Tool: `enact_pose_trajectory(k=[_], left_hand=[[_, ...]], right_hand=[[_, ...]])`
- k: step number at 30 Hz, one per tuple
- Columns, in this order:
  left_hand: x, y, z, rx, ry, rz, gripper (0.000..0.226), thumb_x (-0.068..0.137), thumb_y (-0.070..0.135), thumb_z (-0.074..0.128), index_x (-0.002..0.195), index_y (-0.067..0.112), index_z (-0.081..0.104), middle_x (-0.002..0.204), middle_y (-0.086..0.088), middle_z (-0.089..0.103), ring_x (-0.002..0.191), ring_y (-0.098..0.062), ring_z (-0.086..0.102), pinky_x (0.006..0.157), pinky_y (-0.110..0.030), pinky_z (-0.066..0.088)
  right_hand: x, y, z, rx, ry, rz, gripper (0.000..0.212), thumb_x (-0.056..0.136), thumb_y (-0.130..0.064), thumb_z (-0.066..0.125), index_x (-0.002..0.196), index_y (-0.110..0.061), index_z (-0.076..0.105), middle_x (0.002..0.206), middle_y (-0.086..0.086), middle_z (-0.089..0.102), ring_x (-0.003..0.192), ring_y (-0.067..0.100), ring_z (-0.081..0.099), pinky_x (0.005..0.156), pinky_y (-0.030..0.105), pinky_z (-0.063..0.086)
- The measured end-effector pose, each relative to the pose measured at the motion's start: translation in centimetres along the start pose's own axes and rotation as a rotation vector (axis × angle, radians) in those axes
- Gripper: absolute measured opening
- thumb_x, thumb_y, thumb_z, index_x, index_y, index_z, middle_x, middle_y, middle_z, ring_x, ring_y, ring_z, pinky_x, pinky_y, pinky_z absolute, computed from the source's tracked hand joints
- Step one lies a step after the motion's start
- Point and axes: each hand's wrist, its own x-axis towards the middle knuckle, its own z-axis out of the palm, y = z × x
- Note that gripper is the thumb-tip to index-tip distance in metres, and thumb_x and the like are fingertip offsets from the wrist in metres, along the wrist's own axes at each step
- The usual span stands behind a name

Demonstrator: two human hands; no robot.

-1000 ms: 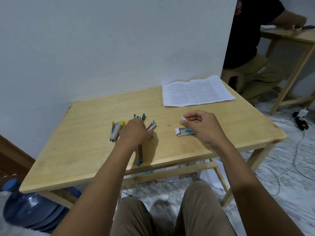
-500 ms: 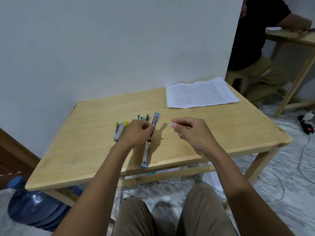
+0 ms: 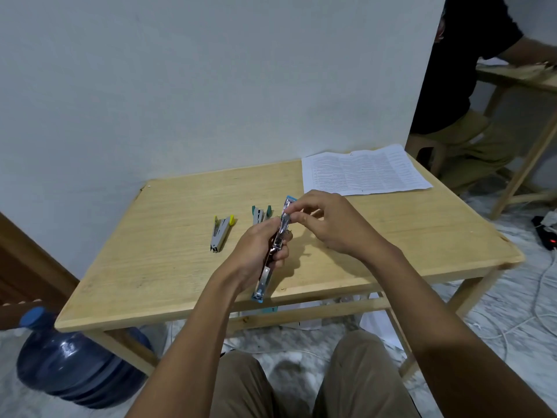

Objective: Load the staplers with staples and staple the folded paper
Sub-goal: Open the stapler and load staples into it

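Note:
My left hand point(image 3: 259, 254) grips a blue stapler point(image 3: 265, 282) swung fully open, its metal length running from near the table's front edge up toward the far side. My right hand point(image 3: 328, 224) pinches a small strip of staples against the stapler's upper half, right at the magazine. A yellow stapler point(image 3: 219, 233) lies on the wooden table point(image 3: 168, 267) to the left, and a green stapler point(image 3: 260, 213) lies just beyond my left hand. The printed paper point(image 3: 364, 170) rests flat at the table's far right corner. The staple box is hidden behind my right hand.
A white wall stands behind the table. A blue water jug point(image 3: 75, 366) sits on the floor at the left. Another person point(image 3: 464, 95) sits at a second wooden table on the right, with a power strip point(image 3: 547, 233) and cables on the floor.
My left hand lifted the blue stapler off the table and held it opened out. My right hand left the staple box and brought the staples to the stapler's upper half.

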Motion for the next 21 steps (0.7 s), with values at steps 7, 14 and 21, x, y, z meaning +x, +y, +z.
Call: enact_pose_trajectory(k=[7,14,21], left_hand=[[-0.2,0.2,0.4,-0.081,-0.015,-0.023,0.029,0.106,0.025,0.034,0.119,0.009,0.054,0.07,0.0,0.048,0.051,-0.011,0.036,0.045,-0.023,0.029],[-0.5,0.4,0.6,-0.056,-0.022,-0.046,0.024,0.104,0.029,0.042,0.111,0.01,0.055,0.07,-0.001,0.046,0.05,-0.011,0.034,0.043,-0.022,0.028],[-0.7,0.5,0.7,-0.045,-0.038,-0.058,0.022,0.104,0.028,0.043,0.099,0.01,0.054,0.069,-0.001,0.046,0.05,-0.011,0.033,0.043,-0.023,0.025]], right_hand=[[0.3,0.1,-0.3,-0.168,-0.116,-0.054,0.016,0.094,-0.021,0.065,0.098,-0.033,0.073,0.096,-0.016,0.062,0.093,0.014,0.061,0.086,0.042,0.051],[0.3,-0.4,-1.0,-0.175,-0.217,-0.047,0.017,0.096,-0.018,0.063,0.101,-0.031,0.073,0.101,-0.014,0.062,0.096,0.012,0.058,0.083,0.025,0.047],[0.3,-0.3,-0.9,-0.228,-0.237,-0.033,0.014,0.096,-0.021,0.062,0.103,-0.025,0.074,0.102,-0.013,0.061,0.099,0.015,0.057,0.088,0.035,0.048]])
